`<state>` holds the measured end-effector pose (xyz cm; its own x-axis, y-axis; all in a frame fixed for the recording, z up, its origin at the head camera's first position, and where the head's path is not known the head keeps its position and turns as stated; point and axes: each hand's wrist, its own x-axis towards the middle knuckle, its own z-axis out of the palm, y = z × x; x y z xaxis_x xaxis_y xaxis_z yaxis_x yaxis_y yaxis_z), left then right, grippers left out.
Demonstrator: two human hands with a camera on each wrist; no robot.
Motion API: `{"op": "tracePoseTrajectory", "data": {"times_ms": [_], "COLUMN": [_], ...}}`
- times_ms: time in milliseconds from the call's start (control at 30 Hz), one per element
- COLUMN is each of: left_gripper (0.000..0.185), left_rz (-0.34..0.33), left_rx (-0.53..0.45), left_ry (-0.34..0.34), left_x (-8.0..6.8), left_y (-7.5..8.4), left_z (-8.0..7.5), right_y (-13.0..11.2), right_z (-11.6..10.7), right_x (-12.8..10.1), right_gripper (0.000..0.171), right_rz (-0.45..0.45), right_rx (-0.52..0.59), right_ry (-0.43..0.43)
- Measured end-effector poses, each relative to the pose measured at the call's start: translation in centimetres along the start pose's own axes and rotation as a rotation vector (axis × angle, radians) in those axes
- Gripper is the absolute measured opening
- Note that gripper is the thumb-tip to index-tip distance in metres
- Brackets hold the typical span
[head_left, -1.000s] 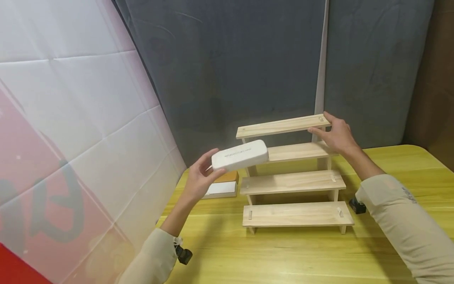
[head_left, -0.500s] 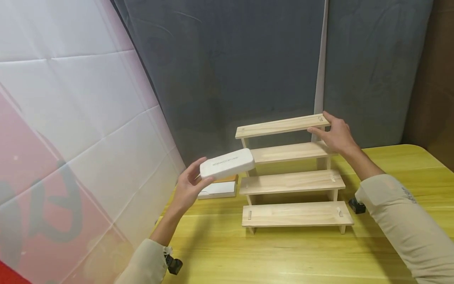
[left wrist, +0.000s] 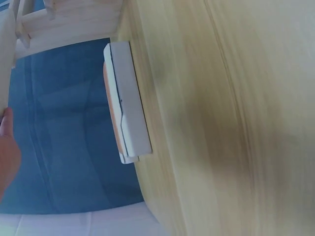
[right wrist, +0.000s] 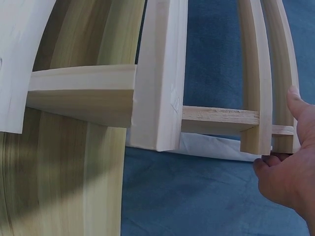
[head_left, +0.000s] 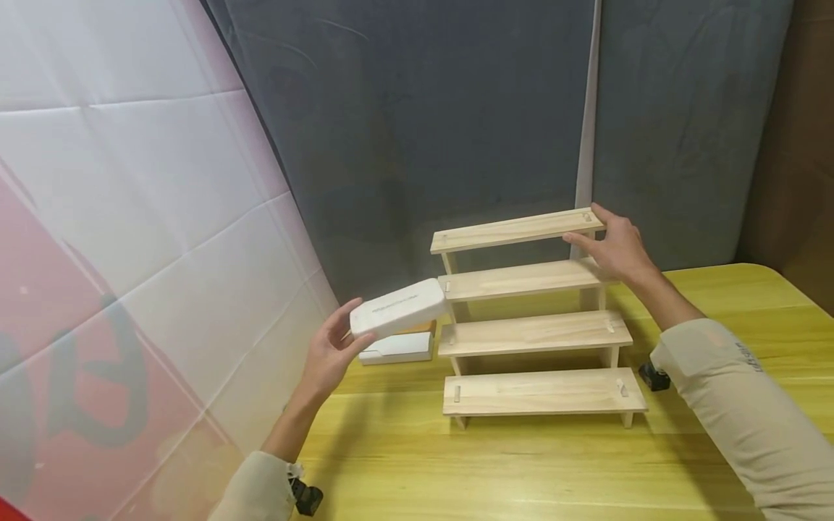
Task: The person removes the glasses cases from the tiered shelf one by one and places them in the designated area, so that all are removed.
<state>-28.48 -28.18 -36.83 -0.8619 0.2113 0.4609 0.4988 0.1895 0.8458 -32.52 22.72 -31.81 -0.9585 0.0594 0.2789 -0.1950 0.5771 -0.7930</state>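
I see the left hand (head_left: 329, 352) gripping a white case (head_left: 399, 309) by its end, left of centre, just beside the wooden stepped shelf (head_left: 536, 334) on the yellow bench (head_left: 521, 470), while the right hand (head_left: 617, 246) pinches the top step's right end.

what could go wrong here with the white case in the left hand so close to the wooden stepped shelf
1. The left hand grips the white rounded rectangular case by one end only, tilted; it might slip onto the yellow wooden table.
2. The case's far end sits near the four-tier pale wooden stepped shelf; a knock could shift it, though the right hand holds the top tier.
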Motion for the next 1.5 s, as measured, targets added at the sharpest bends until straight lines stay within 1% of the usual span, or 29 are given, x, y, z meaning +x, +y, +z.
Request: {"op": "tracePoseTrajectory", "data": {"times_ms": [233,400,600,733,900,1067,1300,1500], "left_gripper": [0.066,0.066,0.064,0.063,0.065,0.067,0.068,0.069], "left_rz": [0.007,0.01,0.014,-0.007,-0.054,-0.09,-0.101,-0.117], "left_rx": [-0.042,-0.055,-0.066,-0.064,-0.053,-0.053,-0.022,-0.008], "left_ry": [0.018,0.029,-0.002,-0.018,-0.037,-0.032,-0.049,-0.064], "left_x": [-0.4,-0.7,-1.1,-1.6,-2.3,-2.7,-3.1,-3.2], "left_y": [-0.3,-0.7,-1.5,-2.2,-3.0,-3.6,-4.2,-4.3], "left_z": [-0.5,-0.9,-1.3,-1.5,-1.4,-1.4,-1.7,-1.8], "right_y": [0.0,0.1,0.1,0.1,0.1,0.0,0.1,0.1], "right_z": [0.0,0.0,0.0,0.0,0.1,0.2,0.3,0.4], "right_x": [-0.1,0.0,0.0,0.0,0.1,0.1,0.2,0.3], "right_gripper": [0.096,0.096,0.096,0.096,0.096,0.097,0.097,0.097], "right_rz": [-0.003,-0.008,-0.005,-0.005,-0.008,-0.011,-0.011,-0.017], "right_rx": [0.001,0.005,0.003,0.011,0.007,0.006,0.005,0.007], "right_ry": [0.0,-0.001,-0.004,-0.006,-0.006,-0.009,-0.009,-0.004]}}
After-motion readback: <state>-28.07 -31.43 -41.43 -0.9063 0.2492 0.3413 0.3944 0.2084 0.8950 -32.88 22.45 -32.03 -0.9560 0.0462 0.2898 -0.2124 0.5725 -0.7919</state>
